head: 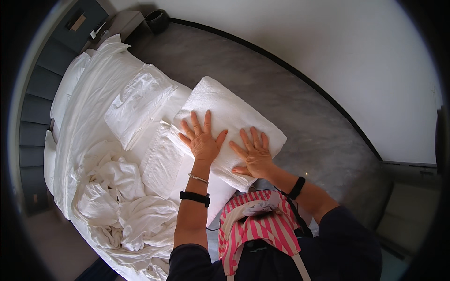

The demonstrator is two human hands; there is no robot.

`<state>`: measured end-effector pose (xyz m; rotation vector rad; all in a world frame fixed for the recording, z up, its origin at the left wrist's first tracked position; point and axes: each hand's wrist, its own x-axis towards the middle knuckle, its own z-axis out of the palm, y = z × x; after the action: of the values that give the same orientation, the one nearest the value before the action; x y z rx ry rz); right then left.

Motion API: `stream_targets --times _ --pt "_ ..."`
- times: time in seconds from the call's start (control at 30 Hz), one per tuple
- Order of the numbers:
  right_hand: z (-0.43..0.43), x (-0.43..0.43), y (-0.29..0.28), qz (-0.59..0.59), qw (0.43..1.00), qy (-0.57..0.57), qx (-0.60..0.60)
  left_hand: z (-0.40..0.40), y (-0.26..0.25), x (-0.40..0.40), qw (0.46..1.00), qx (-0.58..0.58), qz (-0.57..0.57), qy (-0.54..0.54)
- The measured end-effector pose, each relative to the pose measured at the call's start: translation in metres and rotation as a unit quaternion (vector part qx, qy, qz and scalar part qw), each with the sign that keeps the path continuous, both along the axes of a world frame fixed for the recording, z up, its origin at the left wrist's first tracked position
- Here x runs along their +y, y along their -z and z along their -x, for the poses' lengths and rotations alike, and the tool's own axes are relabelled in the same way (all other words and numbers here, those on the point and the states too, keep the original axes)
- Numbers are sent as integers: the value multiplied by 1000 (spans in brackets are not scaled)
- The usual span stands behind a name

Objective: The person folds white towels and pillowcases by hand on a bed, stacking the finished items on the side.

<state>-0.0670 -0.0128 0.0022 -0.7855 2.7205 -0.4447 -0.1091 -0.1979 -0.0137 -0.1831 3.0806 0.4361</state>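
Note:
A thick folded white towel (232, 105) lies at the bed's edge, its far corner reaching out over the floor in my view. Both palms press flat on its top. My left hand (203, 142) has its fingers spread near the towel's left side. To the right, my right hand (256, 156) rests close to the near edge, its fingers apart too. Neither hand grips anything. Beside the towel on the left is a flatter folded white towel (163, 163), partly hidden by it. Past that sits a stack of folded white linen (140, 102) with a glossy, creased top.
Crumpled white linen (123, 203) is heaped on the bed's left part. A rumpled white duvet (88, 95) and pillows (68, 84) lie towards the padded headboard (38, 105). A dark bin (156, 21) stands beyond the bedside table (124, 23). Grey floor (299, 116) runs along the white wall (351, 59).

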Motion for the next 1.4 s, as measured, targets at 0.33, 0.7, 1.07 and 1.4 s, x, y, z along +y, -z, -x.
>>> stream_targets --times 0.33,0.7,1.07,1.4 --pt "6 -1 -20 18 997 -22 76 5 -2 -32 999 -3 -52 13" --pt "-6 4 -66 -52 996 -65 -25 -183 70 -131 970 -42 -238 33" --pt "17 27 -45 -31 974 -198 -105 -432 59 -103 803 -208 -315 -462" --pt "31 48 -58 136 945 -296 -26 -516 39 21 651 -196 -456 -574"
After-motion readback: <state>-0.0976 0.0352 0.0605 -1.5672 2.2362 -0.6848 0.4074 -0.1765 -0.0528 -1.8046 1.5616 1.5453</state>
